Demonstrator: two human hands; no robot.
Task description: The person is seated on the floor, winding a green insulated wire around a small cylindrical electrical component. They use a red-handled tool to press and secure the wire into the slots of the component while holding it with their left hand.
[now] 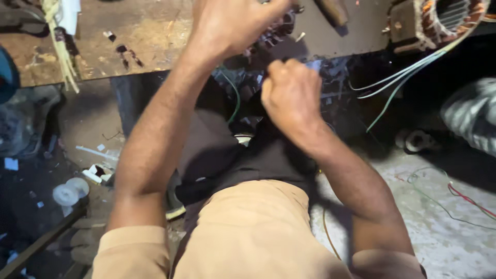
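My left hand (232, 26) reaches up onto the worn wooden bench top (150, 31), its fingers curled over a dark wound part with copper-coloured coils (276, 28). Its back hides the grip. A thin green wire (236, 98) hangs below that hand. My right hand (290, 93) is lower, just off the bench edge, clenched into a fist with the thumb pressed on the fingers. Nothing shows in it. Both forearms cross over my lap in tan cloth (248, 232).
A motor stator with copper windings (439, 20) sits at the bench's right end, pale wires (403, 77) trailing down from it. A wooden handle (333, 10) lies on the bench. Loose red and green wires (454, 199) lie on the grey floor. White discs (70, 192) and scraps sit at the left.
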